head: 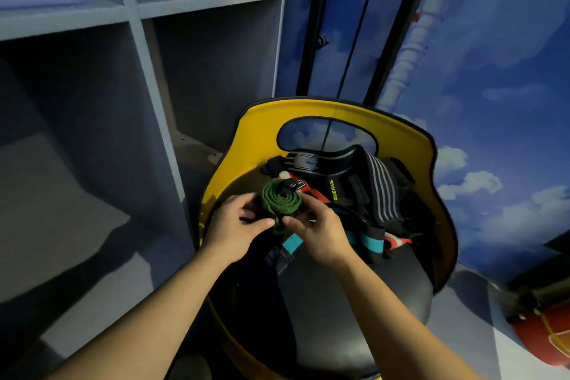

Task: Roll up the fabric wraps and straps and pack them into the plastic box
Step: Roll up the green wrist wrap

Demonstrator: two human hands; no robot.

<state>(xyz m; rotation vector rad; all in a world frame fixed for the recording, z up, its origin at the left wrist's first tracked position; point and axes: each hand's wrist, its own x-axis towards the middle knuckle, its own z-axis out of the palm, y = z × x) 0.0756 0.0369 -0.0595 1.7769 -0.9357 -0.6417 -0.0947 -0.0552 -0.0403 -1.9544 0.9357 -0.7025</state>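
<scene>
Both hands [237, 225] [317, 230] pinch green roll [280, 199]; strap [332, 191] reads XUEYING.

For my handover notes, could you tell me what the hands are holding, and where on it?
Both hands hold the green rolled strap: left hand and right hand pinch its lower edge from either side.
</scene>
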